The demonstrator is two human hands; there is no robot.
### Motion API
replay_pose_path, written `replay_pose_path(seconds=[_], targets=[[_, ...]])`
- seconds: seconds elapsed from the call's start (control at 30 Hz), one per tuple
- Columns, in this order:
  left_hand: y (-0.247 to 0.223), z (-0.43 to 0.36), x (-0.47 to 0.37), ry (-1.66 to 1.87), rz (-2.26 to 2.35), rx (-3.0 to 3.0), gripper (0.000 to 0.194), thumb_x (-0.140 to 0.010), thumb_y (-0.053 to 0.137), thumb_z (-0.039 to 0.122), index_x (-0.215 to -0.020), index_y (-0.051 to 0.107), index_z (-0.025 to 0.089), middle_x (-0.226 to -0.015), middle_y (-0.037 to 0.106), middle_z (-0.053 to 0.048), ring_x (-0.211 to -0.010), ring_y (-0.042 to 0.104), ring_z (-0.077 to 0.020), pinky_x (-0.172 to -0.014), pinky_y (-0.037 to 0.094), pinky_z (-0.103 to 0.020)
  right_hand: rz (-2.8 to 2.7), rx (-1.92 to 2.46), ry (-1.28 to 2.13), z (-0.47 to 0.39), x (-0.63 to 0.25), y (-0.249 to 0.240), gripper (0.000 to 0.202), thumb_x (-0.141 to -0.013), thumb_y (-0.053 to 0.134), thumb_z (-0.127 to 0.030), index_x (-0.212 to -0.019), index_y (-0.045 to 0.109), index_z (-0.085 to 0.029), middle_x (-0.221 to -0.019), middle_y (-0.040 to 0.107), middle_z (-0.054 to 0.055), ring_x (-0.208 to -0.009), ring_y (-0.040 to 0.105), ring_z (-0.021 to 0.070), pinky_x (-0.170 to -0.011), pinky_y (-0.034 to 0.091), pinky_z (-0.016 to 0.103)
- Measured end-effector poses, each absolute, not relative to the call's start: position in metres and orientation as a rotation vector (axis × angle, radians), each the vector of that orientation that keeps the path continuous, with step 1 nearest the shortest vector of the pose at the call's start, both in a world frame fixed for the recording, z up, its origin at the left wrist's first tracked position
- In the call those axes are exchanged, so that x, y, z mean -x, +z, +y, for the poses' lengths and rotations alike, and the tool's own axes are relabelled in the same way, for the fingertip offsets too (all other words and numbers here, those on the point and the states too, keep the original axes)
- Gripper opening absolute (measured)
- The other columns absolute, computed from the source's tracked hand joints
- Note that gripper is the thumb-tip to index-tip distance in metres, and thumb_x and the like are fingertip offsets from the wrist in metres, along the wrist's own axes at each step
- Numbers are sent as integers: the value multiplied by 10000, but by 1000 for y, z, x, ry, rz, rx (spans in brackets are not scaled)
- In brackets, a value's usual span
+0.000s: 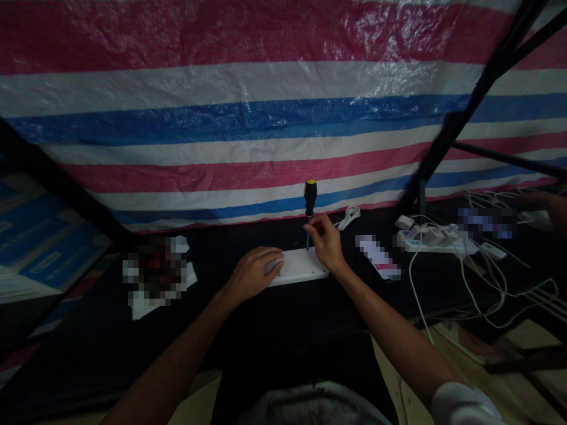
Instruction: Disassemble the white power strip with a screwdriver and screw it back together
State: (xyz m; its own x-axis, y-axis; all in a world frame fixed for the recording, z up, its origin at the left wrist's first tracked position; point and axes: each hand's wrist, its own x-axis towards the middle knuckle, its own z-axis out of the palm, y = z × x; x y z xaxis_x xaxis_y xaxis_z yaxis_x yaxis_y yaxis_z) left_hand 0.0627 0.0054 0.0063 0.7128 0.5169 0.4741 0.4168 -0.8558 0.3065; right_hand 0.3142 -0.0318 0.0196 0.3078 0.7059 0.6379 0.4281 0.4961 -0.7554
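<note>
A long white plastic power strip (296, 265), apparently face down, lies on the black table with small dark screw holes along its upper side. My left hand (253, 273) rests over its left end, fingers curled round it and pressing it down. Above the strip a screwdriver (311, 198) with a black and yellow handle stands nearly upright, its shaft tip at the strip's top. My right hand (325, 241) pinches the screwdriver between thumb and fingers, just below the handle. Whether a screw sits under the tip is too small to tell.
A coiled white cable (349, 218) lies behind my right hand. Farther right are a blurred packet (378, 257), another power strip (436, 239) with tangled cords, and another person's hand (547, 206). A blurred item on white paper (148, 304) is at left. Black metal bars (447, 139) slant beside the table.
</note>
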Motion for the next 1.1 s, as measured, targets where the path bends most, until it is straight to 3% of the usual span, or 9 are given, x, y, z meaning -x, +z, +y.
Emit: replay_pose_path(seconds=[0.1,0.3,0.6,0.8,1.1], targets=[[7,5,-63,850,755,-2736,243,-1052,602,330,-1191,786,253,-1263,787,-59,-1157,735,-260,-1065,576,-467,-1324,1104,251,-33,-313,19,162,-1049,602,-375,-971,620,-234,-887,651,2,-784,601,180,-760,460,316],[6,6,-64,851,750,-2735,242,-1053,602,338,-1185,788,257,-1260,789,-62,-1146,738,-258,-1059,577,-463,-1379,1127,179,-38,-309,20,302,-1113,467,-387,-914,649,-251,-900,709,37,-898,636,225,-863,475,370],[7,5,-63,848,761,-2742,255,-1052,595,355,-1193,783,255,-1258,784,-64,-1149,734,-261,-1048,581,-460,-1323,1087,197,-35,-306,18,193,-1021,654,-409,-938,700,-241,-937,681,38,-874,631,218,-813,496,352],[10,4,-64,823,763,-2755,266,-1059,577,355,-1193,782,249,-1257,786,-66,-1149,734,-264,-1060,577,-466,-1166,1087,261,-33,-309,16,182,-974,704,-402,-995,619,-242,-930,663,13,-844,651,197,-819,516,329],[8,5,-64,812,760,-2756,260,-1064,576,362,-1193,775,253,-1265,782,-68,-1160,728,-265,-1059,567,-466,-1277,1031,324,-38,-303,20,190,-1083,540,-390,-1088,661,-245,-952,726,33,-918,705,212,-896,530,361]])
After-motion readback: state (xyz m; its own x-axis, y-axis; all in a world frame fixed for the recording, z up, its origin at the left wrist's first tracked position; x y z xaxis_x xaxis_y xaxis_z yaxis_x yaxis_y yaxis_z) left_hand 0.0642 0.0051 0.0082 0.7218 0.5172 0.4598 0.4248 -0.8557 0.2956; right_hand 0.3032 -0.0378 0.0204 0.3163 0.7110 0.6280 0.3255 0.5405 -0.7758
